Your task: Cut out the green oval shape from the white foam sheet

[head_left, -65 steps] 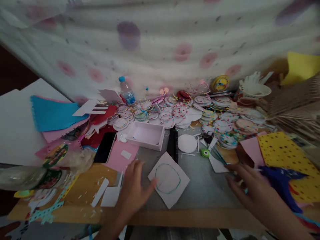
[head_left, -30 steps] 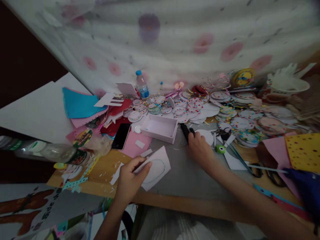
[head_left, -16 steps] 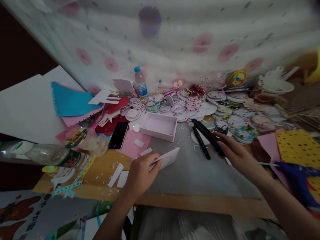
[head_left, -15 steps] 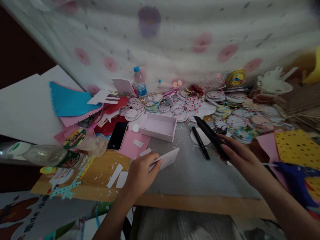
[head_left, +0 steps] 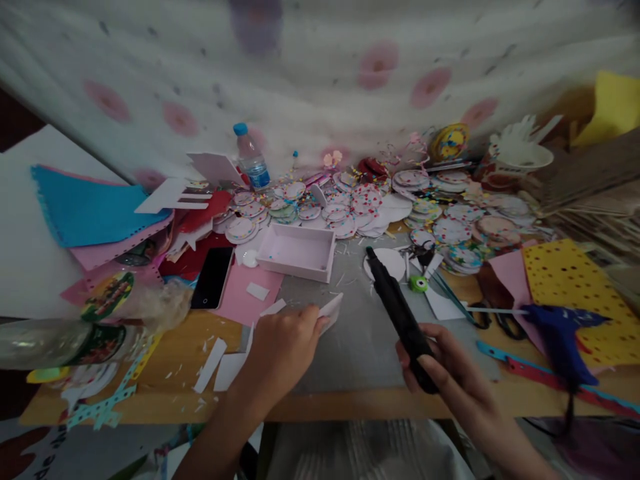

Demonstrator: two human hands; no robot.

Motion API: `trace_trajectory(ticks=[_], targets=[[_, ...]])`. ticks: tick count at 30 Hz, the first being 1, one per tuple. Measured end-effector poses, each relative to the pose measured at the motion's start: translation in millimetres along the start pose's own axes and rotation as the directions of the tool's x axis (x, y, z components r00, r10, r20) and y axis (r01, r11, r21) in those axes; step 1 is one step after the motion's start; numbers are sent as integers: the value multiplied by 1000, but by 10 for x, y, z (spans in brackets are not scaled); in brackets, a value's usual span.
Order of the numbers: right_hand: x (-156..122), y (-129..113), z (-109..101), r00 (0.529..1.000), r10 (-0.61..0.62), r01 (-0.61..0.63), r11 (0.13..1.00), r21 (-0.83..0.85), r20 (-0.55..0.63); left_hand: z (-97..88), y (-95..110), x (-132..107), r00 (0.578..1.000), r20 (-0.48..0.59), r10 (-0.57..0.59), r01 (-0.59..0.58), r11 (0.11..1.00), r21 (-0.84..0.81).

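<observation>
My left hand [head_left: 287, 347] is closed on a small piece of white card [head_left: 331, 310], which sticks out past the fingers over the grey mat [head_left: 345, 360]. Held in my right hand [head_left: 447, 367] is a long, slim black tool [head_left: 407, 327]; its exact kind is unclear. The tool slants up and away to the left, above the mat. A black marker [head_left: 379, 267] shows at its far end, partly hidden by it. Beside the marker lies a white paper disc [head_left: 393, 265].
A shallow white box [head_left: 300, 252] stands behind the mat, with piles of confetti-patterned discs [head_left: 367, 200] beyond. A phone [head_left: 213, 277] and a plastic bottle [head_left: 60, 343] lie left. Right are scissors [head_left: 510, 325], a green-topped item [head_left: 419, 283] and a blue glue gun [head_left: 560, 333].
My right hand has moved nearer the table's front edge with the black tool. My left hand has turned, so less of the card shows. The view has shifted to the right.
</observation>
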State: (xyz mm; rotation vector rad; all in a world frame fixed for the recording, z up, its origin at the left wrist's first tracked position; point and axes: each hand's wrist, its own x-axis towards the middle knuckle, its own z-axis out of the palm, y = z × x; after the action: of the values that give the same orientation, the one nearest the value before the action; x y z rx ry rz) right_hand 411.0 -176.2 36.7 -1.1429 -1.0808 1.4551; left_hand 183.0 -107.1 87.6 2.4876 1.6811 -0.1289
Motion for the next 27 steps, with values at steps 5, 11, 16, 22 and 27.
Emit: trace_trajectory(ticks=[5,11,16,22,27], targets=[[-81,-76,23,983,70,-94,986,-137,-169,50,10,8,1000,-6,5,-5,1000,30],[-108,24,122,977,143,-130,987,90,-160,49,9,-4,997,71,-42,42,999,-5],[-41,1,169,991,107,-119,979,165,81,13,39,12,991,118,-67,69,998,-14],[91,-233,128,984,147,-100,922,-374,99,7,57,-3,991,126,-37,41,999,-29],[99,-353,185,986,-52,160,584,-796,160,45,72,-30,998,69,-4,6,1000,-26]])
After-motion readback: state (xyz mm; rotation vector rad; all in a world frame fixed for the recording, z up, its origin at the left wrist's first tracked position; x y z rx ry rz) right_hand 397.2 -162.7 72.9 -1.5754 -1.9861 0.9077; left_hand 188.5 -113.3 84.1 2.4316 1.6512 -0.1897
